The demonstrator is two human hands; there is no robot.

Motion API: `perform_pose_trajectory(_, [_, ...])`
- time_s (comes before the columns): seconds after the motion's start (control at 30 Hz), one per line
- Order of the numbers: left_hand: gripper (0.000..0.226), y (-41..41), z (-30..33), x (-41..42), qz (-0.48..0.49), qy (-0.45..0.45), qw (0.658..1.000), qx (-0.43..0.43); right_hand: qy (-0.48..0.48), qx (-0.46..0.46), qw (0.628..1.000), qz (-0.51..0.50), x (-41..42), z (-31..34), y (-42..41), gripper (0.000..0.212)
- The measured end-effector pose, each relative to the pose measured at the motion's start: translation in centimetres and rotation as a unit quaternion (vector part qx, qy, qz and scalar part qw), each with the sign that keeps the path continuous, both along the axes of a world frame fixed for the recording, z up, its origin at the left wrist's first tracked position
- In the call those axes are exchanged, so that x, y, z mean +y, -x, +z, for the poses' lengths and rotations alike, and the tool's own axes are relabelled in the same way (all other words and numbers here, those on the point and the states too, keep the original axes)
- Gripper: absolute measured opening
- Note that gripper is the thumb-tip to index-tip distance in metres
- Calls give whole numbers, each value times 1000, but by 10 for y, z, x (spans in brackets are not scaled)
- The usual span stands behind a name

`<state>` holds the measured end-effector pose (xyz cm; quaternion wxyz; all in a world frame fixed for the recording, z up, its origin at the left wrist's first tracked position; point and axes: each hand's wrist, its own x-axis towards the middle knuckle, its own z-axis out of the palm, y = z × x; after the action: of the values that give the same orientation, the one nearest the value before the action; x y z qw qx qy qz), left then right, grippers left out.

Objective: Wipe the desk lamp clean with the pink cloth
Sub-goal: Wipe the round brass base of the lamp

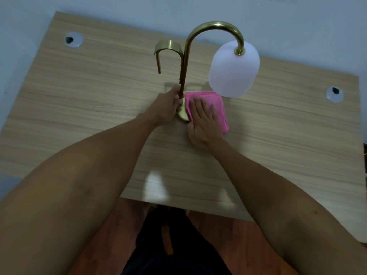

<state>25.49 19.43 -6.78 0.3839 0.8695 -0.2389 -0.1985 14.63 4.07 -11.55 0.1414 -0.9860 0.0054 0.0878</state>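
A brass desk lamp [185,62] stands mid-desk, with a curved neck, a white frosted shade [233,70] hanging on the right and a short brass hook arm on the left. My left hand [168,108] grips the lower stem just above the round brass base [181,114]. The folded pink cloth [216,105] lies over the right part of the base and the desk beside it. My right hand [204,122] lies flat on the cloth, fingers spread, pressing it down. Most of the base is hidden under the cloth and hands.
The light wooden desk [89,96] has two round cable holes, one at the back left [73,39] and one at the right [334,94]. A pale wall runs behind it. The desk's near edge is close to my body, with reddish floor below.
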Motion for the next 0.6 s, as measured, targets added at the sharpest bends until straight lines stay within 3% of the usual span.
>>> perform_pose_trajectory(0.17, [19, 1, 5, 0, -3, -12, 1000, 2, 16, -36, 993, 108, -10, -8, 37, 73])
perform_pose_trajectory(0.3, [22, 1, 8, -1, -16, -28, 999, -10, 3, -19, 999, 32, -14, 1, 24, 72])
perform_pose_trajectory(0.5, [20, 1, 9, -2, -23, -34, 999, -4, -8, -33, 991, 128, -9, -3, 31, 68])
perform_pose_trajectory(0.6, [20, -2, 9, -1, -29, -50, 998, -7, -20, -28, 996, 79, -26, -1, 36, 67])
